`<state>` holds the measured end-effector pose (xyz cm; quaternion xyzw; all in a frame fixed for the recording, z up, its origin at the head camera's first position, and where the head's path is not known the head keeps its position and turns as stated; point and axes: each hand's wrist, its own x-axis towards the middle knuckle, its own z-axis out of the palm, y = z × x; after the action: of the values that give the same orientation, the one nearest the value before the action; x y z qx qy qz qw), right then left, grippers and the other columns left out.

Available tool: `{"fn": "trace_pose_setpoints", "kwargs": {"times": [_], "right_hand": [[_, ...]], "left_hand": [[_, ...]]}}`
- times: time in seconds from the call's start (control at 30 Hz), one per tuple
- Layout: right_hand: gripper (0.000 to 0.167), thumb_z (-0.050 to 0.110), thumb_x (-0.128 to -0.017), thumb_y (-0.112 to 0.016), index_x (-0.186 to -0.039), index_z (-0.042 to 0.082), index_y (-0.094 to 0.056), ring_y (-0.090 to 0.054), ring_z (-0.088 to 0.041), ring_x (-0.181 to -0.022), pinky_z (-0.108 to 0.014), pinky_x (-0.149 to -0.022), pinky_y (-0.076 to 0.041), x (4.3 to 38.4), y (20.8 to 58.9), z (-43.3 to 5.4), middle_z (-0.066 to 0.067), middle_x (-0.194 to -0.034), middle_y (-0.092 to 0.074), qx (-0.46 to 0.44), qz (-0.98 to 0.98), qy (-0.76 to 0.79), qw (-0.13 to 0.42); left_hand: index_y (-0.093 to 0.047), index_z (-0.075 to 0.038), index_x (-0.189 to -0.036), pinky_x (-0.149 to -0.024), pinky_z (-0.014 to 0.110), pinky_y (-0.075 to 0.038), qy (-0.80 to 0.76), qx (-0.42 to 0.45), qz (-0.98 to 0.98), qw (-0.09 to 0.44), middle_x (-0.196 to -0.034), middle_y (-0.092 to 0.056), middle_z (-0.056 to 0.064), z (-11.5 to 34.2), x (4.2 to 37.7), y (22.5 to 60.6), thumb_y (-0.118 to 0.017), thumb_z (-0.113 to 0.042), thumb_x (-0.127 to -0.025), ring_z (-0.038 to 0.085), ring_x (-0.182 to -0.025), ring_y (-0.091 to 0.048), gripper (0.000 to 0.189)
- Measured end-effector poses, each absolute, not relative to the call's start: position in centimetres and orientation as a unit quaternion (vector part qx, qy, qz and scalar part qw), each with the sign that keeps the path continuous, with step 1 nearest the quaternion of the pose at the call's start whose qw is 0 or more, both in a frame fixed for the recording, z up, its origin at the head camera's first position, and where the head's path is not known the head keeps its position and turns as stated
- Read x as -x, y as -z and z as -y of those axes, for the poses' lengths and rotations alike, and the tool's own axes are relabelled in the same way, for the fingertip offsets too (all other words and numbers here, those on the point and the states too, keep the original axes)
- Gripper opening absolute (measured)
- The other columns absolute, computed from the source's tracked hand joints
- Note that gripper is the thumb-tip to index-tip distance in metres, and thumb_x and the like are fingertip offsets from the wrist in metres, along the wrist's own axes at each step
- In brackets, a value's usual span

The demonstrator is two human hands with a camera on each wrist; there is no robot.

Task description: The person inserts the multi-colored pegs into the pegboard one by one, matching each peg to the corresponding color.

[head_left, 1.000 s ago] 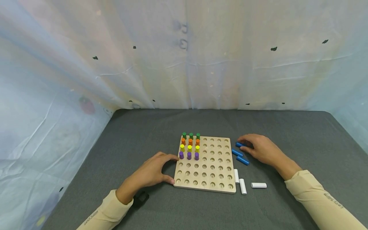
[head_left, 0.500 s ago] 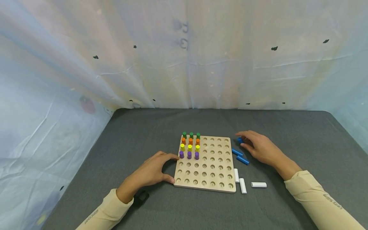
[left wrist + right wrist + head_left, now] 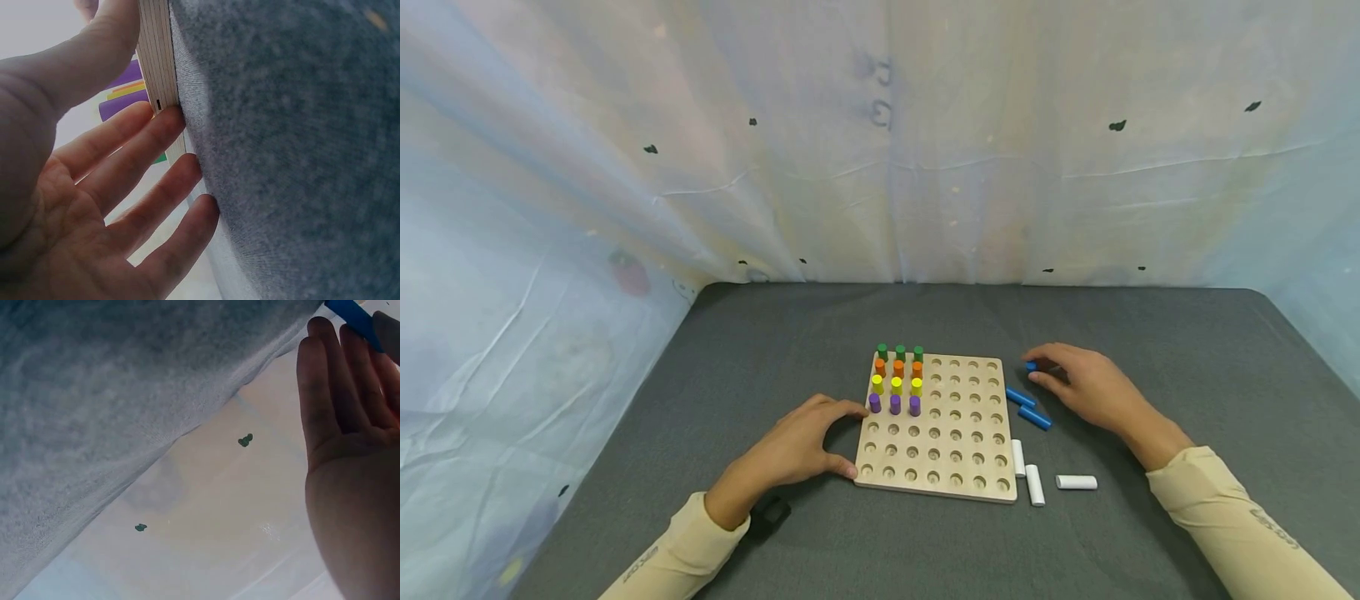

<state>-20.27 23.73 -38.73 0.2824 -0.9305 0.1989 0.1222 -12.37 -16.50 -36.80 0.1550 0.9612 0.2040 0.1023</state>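
Note:
A square wooden pegboard [image 3: 966, 446] lies on the dark grey cloth. Its left columns carry upright pegs in rows of three: green [image 3: 900, 353], orange [image 3: 898, 368], yellow [image 3: 897, 385] and purple [image 3: 895, 404]. My left hand [image 3: 797, 443] touches the board's left edge with thumb and fingertips; in the left wrist view the fingers are fairly straight against the wooden edge. Right of the board, my right hand [image 3: 1092, 385] pinches a blue peg [image 3: 355, 322] between thumb and fingers, mostly hidden in the head view. Two more blue pegs [image 3: 1034, 417] lie just below that hand.
Three white pegs [image 3: 1077, 482] lie loose near the board's lower right corner, one against its edge. A pale curtain [image 3: 955, 167] with dark marks hangs behind and left of the grey-covered table [image 3: 775, 333]. Something small and black [image 3: 770, 515] is beneath the left wrist.
My right hand has picked at the farthest blue peg and shifted slightly to the right with it, turning it more end-on. The left hand and the board stay put.

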Motion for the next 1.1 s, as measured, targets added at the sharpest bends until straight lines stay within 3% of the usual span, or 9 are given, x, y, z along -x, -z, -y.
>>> {"fn": "trace_pose_setpoints", "kwargs": {"times": [0.27, 0.53, 0.77, 1.1], "right_hand": [[0.026, 0.021, -0.091, -0.073, -0.116, 0.015, -0.071, -0.071, -0.022, -0.094, -0.049, -0.079, -0.055, 18.5, 37.7, -23.6, -0.003, -0.107, -0.074, -0.260, 0.936, -0.195, 0.139], [0.026, 0.021, -0.088, -0.077, -0.113, 0.018, -0.072, -0.069, -0.016, -0.092, -0.040, -0.074, -0.055, 15.1, 35.9, -20.7, 0.005, -0.103, -0.073, -0.274, 0.923, -0.224, 0.152], [0.024, 0.028, -0.089, -0.076, -0.112, 0.022, -0.073, -0.067, -0.010, -0.088, -0.031, -0.070, -0.051, 13.6, 35.0, -16.1, 0.011, -0.101, -0.072, -0.293, 0.912, -0.256, 0.126], [0.024, 0.031, -0.089, -0.075, -0.112, 0.025, -0.073, -0.068, -0.006, -0.092, -0.030, -0.077, -0.054, 12.2, 34.9, -10.0, 0.013, -0.106, -0.073, -0.292, 0.901, -0.310, 0.080]], "left_hand": [[-0.061, -0.028, -0.134, -0.101, 0.051, -0.048, -0.204, -0.154, -0.961, 0.104, -0.131, -0.061, -0.001, 16.4, 12.3, 36.9, -0.092, -0.037, -0.066, 0.020, -0.125, -0.054, 0.076], [-0.061, -0.028, -0.134, -0.099, 0.050, -0.048, -0.206, -0.147, -0.962, 0.108, -0.131, -0.060, 0.000, 16.3, 12.4, 36.8, -0.092, -0.037, -0.066, 0.020, -0.124, -0.054, 0.075], [-0.061, -0.030, -0.134, -0.101, 0.049, -0.048, -0.204, -0.144, -0.963, 0.105, -0.132, -0.060, -0.003, 16.4, 12.6, 36.9, -0.092, -0.038, -0.065, 0.018, -0.125, -0.053, 0.076], [-0.061, -0.028, -0.133, -0.099, 0.049, -0.049, -0.210, -0.151, -0.960, 0.105, -0.129, -0.061, -0.003, 16.6, 12.7, 37.0, -0.092, -0.037, -0.065, 0.018, -0.123, -0.054, 0.075]]}}
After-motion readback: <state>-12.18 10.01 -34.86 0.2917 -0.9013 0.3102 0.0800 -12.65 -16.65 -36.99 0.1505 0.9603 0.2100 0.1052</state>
